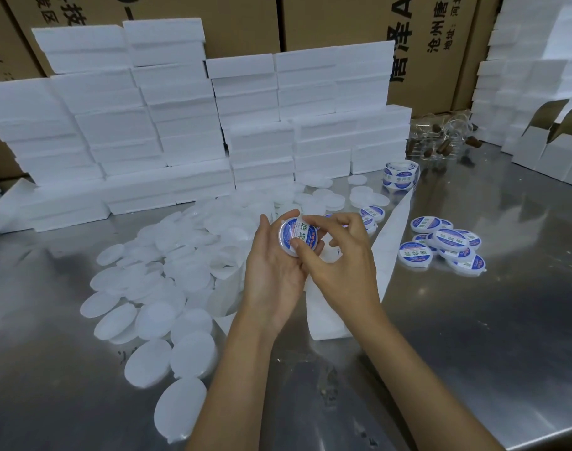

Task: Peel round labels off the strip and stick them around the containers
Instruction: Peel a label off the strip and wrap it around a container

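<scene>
Pressing glossy round label (298, 235) (blue-white) onto container (286, 244).

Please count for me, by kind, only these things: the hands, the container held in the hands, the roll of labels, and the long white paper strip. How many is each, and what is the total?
Hands: 2 (left hand, right hand)
Held container: 1
Label roll: 1
Paper strip: 1
Total: 5

Two bare forearms enter from the near edge of the scene. The left hand (271, 271) and the right hand (336, 258) carry no gloves, rings, watch or wristbands. No sleeve reaches the visible forearms. Fingernails are short and unpainted.
</scene>
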`<state>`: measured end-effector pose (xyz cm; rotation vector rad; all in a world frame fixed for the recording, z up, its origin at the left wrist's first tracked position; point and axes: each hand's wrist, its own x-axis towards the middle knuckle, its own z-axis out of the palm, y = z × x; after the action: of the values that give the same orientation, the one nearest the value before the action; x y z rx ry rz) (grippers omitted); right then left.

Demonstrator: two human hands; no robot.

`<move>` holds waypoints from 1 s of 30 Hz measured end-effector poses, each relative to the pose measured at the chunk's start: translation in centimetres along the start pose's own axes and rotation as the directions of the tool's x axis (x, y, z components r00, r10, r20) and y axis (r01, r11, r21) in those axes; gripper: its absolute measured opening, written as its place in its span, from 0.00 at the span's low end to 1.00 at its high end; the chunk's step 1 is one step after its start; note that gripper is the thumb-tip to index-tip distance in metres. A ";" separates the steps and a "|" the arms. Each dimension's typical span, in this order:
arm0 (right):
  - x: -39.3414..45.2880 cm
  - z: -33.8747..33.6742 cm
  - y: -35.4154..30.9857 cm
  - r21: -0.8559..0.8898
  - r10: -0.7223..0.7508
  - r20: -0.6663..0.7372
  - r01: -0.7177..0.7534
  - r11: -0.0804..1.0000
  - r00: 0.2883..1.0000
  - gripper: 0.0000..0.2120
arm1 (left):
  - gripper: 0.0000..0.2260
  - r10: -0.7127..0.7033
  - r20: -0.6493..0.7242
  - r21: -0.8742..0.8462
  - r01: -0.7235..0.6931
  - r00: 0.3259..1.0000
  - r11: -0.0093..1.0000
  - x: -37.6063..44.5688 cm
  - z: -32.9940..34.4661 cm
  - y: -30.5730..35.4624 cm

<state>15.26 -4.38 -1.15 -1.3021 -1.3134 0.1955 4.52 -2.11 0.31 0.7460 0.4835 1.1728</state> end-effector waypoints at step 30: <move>-0.1 -0.7 0.1 -0.437 0.106 -0.067 -0.125 0.891 0.992 0.36 | 0.31 -0.017 0.015 0.283 0.012 1.000 0.959 0.0 1.6 -0.9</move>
<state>15.85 -4.84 -1.11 -1.7617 -1.2877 -0.0543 6.24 -2.76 0.72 0.9967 0.6500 1.0944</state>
